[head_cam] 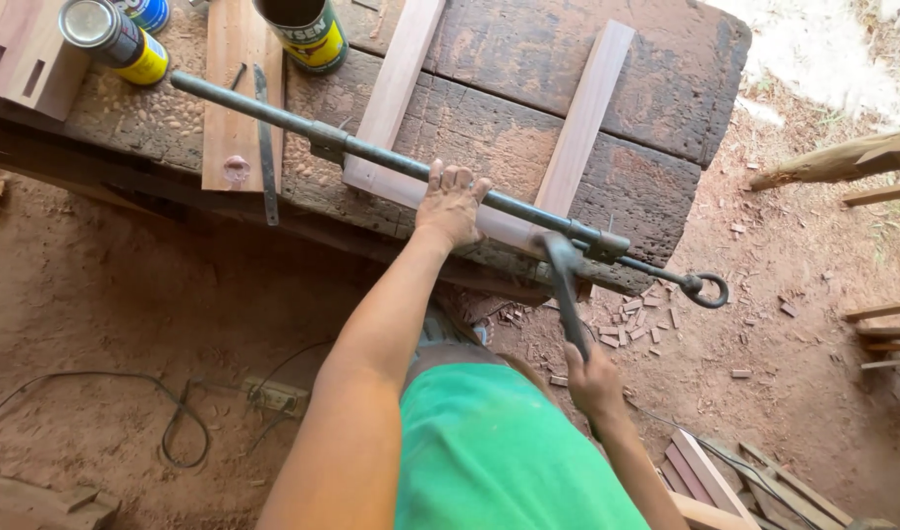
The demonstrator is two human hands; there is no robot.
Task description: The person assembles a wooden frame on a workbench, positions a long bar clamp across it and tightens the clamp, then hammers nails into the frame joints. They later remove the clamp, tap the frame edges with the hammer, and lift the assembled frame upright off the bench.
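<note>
a: pressing my left hand [452, 204] flat, fingers spread, on the long metal bar clamp [410, 167] where it crosses the pale wooden frame [391, 93]. not gripping, just palm and fingers laid over bar and wood.

b: and the right?

a: right hand [594, 381] clenched round the handle of a hammer [566, 285], low by my green shirt [489, 451]. the hammer head sits up at the clamp's jaw end, near the corner of the frame; cannot tell if it touches.

b: where does the frame lie?

a: on the old dark workbench [656, 59], two pale rails running away from me, a cross piece under my left hand. the clamp runs slantwise over it, its ring-ended screw [707, 291] poking past the bench edge.

b: anything else on the bench?

a: two yellow-banded cans [111, 37] at the far left, a reddish board [236, 88] with a thin metal strip beside it.

b: ground?

a: red dirt, wood chips, a cable with a socket strip [273, 396], offcuts lower right.
</note>
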